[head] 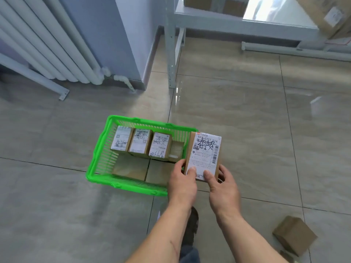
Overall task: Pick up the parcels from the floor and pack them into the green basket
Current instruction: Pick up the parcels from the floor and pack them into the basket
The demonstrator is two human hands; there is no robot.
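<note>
Glossy beige tile floor (247, 114) underfoot. White radiator (47, 46) at far left, grey metal shelf rack (237, 23) ahead with cartons on it. Green basket (98, 164) on floor before me, several parcels inside: three labelled ones in back row, plain brown ones in front. Labelled parcel (206, 154) held at basket's right edge, my left hand (182, 184) and right hand (222, 188) both gripping its near end, thumbs on label. Brown parcel (294, 234) lying on floor at my lower right, well apart from hands.

Green basket (98, 158); brown parcels (204, 156), white scribbled labels (206, 149).
</note>
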